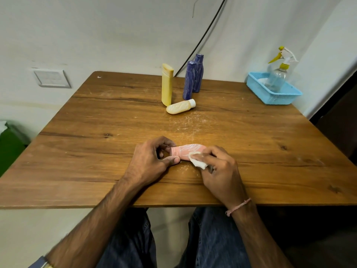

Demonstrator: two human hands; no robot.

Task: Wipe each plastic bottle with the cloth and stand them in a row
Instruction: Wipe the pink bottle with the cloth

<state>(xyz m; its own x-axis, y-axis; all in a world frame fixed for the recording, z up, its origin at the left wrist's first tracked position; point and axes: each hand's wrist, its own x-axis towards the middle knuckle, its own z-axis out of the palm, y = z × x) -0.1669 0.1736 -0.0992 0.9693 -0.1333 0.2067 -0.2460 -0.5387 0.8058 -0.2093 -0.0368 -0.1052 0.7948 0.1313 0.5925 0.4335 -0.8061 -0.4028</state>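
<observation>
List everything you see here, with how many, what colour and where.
pink bottle: one, pink with white smears, lying between the hands
cloth: one, white, on the pink bottle
yellow bottle: one, yellow, standing far middle
near blue bottle: one, dark blue, standing right of the yellow bottle
far blue bottle: one, dark blue, just behind it
cream bottle: one, cream with white cap, lying before the standing three
basket: one, light blue, far right corner
spray bottle: one, clear, in the basket
table: one, brown wood
switch plate: one, white, left wall
cable: one, black, back wall
left hand: one, grips the pink bottle's end
right hand: one, pinches the cloth
</observation>
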